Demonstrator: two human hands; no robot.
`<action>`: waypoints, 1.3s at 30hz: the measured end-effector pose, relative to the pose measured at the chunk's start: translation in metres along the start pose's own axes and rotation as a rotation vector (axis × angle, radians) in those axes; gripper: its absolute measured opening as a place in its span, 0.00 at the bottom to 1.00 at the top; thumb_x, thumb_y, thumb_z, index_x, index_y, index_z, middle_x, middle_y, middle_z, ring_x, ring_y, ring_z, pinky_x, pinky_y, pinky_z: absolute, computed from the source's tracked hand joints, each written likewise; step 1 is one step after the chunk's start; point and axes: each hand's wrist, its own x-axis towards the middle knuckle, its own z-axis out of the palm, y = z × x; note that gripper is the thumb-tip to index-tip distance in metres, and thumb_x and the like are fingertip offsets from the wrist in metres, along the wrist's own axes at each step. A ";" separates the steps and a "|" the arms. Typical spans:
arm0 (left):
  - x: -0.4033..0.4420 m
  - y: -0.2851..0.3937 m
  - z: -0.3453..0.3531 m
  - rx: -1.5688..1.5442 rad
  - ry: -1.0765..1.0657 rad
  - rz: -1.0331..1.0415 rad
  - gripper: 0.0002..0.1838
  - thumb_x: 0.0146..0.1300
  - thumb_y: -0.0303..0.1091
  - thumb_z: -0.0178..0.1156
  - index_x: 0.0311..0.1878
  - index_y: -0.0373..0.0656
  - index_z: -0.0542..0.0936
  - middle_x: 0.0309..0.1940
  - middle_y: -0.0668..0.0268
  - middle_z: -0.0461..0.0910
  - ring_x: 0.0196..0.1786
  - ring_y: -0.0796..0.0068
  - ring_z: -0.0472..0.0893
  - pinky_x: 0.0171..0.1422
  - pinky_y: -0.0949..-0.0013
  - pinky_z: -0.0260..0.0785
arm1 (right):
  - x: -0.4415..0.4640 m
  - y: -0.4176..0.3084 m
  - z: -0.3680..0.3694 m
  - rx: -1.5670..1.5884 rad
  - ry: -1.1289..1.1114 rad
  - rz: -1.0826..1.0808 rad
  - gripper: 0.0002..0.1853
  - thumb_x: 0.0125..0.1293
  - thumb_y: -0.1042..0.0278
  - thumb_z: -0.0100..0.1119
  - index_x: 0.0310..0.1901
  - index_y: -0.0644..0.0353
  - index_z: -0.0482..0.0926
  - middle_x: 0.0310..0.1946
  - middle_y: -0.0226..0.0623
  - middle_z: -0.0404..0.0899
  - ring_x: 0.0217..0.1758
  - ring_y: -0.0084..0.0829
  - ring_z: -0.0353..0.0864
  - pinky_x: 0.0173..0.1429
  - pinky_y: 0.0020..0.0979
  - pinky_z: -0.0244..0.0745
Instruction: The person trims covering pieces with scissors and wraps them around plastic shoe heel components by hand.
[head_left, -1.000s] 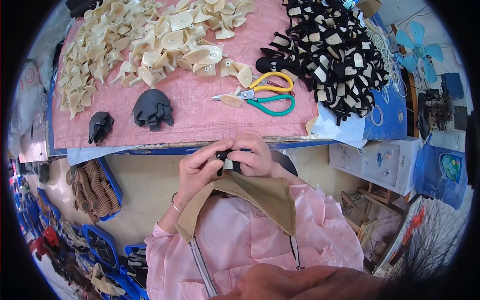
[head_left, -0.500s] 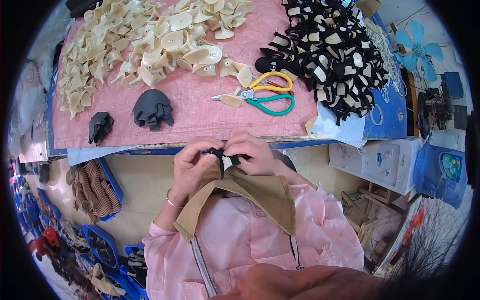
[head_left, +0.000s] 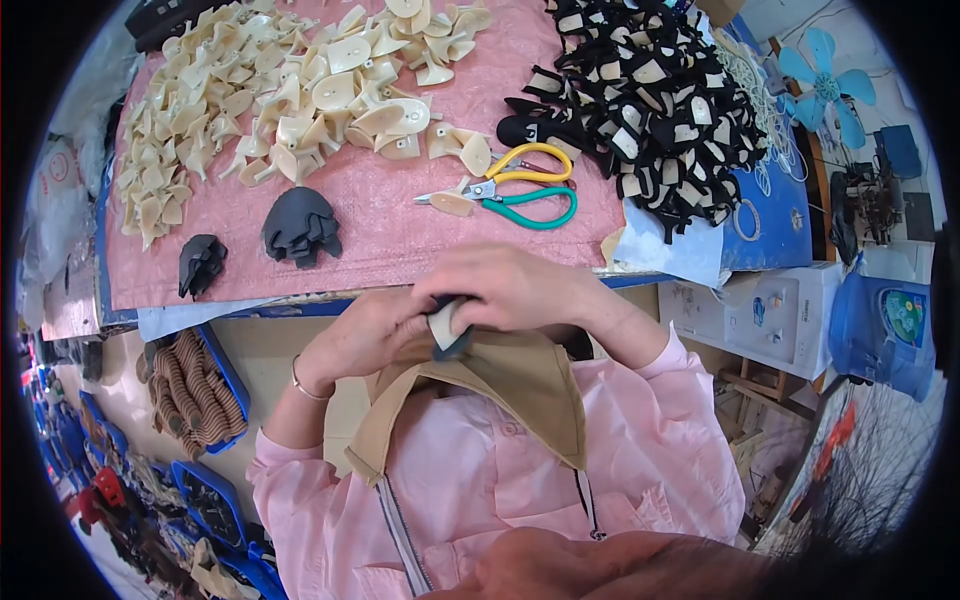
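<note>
Part [head_left: 442, 326] is gripped by left fingers [head_left: 404, 303] and right fingers [head_left: 455, 281] near front edge of bench [head_left: 775, 247]; judged light, stiff-cored, soft-covered; best held by sides.

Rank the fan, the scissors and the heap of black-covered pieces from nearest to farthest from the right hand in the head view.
From the right hand:
1. Scissors, just beyond it on the pink cover.
2. Heap of black-covered pieces, on the right of the table.
3. Fan, far right, past the table.
</note>
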 end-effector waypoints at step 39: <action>0.005 -0.024 0.067 0.175 0.590 -0.102 0.07 0.61 0.27 0.55 0.39 0.37 0.68 0.29 0.57 0.68 0.32 0.65 0.73 0.38 0.66 0.66 | -0.037 0.014 0.081 0.515 0.639 0.573 0.21 0.68 0.74 0.47 0.61 0.68 0.62 0.29 0.32 0.77 0.28 0.16 0.75 0.31 0.19 0.72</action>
